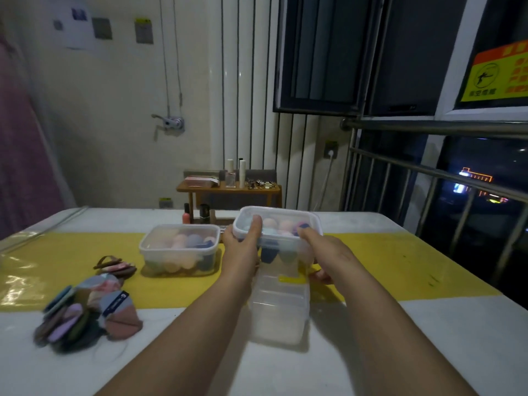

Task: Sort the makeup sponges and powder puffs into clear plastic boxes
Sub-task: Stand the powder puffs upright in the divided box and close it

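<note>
At the middle of a white counter [400, 352] crossed by a yellow strip [71, 261], a person's two bare arms reach forward and hold a lidded clear box [278, 221] between them. The left hand [243, 250] takes its left end and the right hand [328, 252] its right end. Each thumb lies on top of the lid while the fingers [321, 277] curl underneath, mostly hidden. That grip, thumbs above and fingers below, looks suited either to pressing the lid down tight or to carrying the full box level so nothing shifts; which of the two cannot be told. Through the walls show makeup sponges [270, 252] in pink, teal and dark blue, packed close.

Just in front of it, nearer the person, an empty clear box [278, 315] lies on the counter. The held box sits over its far end, and whether the two touch is unclear. The empty one likely waits there, within easy reach, for the puffs.

To the left stands a second clear box [180, 247], also filled with sponges, parked on the yellow strip out of the way. Further left and nearer, the powder puffs [85, 315] lie in a loose overlapping heap, with a smaller stack [115, 267] just beyond it, none yet in a box. The sponges seem done, then, and the puffs remain.

Beyond the counter, a small wooden table [228, 191] carries bottles against the wall.
</note>
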Motion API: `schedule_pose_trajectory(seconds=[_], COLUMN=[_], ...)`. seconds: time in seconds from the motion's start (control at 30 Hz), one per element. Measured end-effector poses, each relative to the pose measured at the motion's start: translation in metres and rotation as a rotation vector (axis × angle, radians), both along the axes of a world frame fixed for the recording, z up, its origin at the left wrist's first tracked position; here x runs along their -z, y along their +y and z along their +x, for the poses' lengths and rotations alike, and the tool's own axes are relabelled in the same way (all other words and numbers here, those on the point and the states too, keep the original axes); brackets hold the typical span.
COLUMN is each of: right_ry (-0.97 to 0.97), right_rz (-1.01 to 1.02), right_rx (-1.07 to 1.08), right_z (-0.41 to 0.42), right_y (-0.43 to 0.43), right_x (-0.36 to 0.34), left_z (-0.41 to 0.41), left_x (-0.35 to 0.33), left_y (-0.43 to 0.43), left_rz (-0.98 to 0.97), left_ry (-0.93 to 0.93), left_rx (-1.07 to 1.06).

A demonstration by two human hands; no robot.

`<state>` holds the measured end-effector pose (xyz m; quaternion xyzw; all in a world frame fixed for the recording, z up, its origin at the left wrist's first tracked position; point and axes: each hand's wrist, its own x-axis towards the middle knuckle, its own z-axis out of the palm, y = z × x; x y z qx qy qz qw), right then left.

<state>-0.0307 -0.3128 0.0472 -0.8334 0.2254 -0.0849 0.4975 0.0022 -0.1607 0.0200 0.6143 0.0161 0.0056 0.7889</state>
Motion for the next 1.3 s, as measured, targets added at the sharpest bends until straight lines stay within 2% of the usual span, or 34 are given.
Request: schedule_pose_trajectory(seconds=[0.23,0.43,0.57,0.8,1.03,1.3], right_ry=[-0.167,-0.236,-0.282,-0.274,-0.218,-0.137], right_rz=[0.025,0.164,0.266,0.285,0.400,0.216], right_rx=[0.126,0.182,0.216,0.212,0.258,0.155], right_z=[0.014,0.023,0.033,0.052,0.068,0.078], right_y=[0.021,0.024,0.025,0.030,0.024,0.030], right_x=[0.007,0.009,0.016,0.018,0.028,0.043], left_z=[-0.001,0.012,0.018,0.029,0.035,0.035], left_x=[0.016,0.017,0.014,0.009,0.009,0.007], left_y=[0.030,0.049,0.077,0.119,0.147,0.153], left_rz=[0.238,0.273,0.354,0.389,0.343,0.336], left_ry=[0.078,0.130,0.170,0.153,0.169,0.123], left_rx=[0.270,0.298,0.394,0.491,0.619,0.700])
